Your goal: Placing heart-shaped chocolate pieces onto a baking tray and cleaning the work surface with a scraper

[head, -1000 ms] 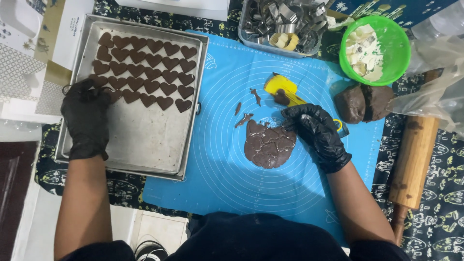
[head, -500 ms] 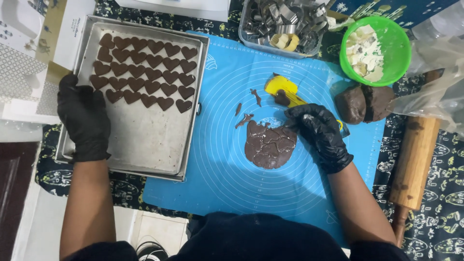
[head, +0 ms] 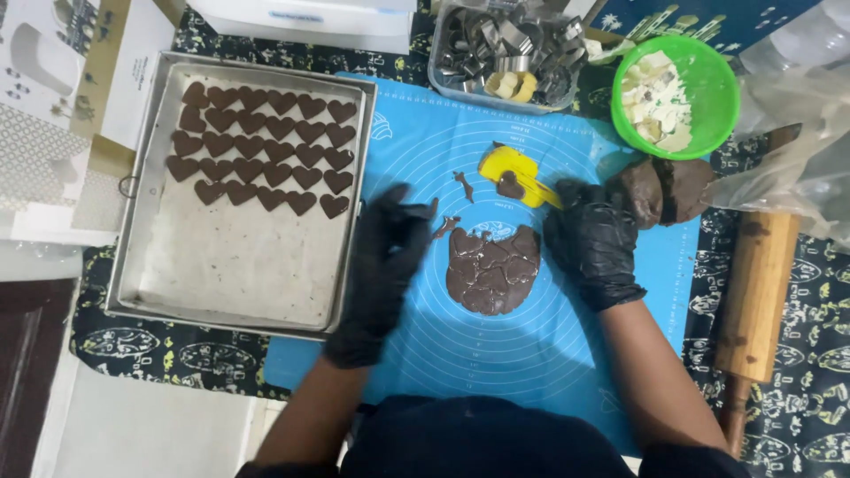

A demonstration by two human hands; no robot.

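blue mat on table | left hand open, empty, right hand cupped, empty, beside dough sheet | I'd lift hearts gently by edges

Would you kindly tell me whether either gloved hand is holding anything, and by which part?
Nothing is clearly held. The left hand hovers open beside the rolled brown dough sheet; the right hand rests by it, grip unclear.

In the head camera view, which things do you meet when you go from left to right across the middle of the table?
Metal baking tray with heart-shaped cookies → left hand → rolled chocolate dough sheet → right hand → dark dough lump → wooden rolling pin.
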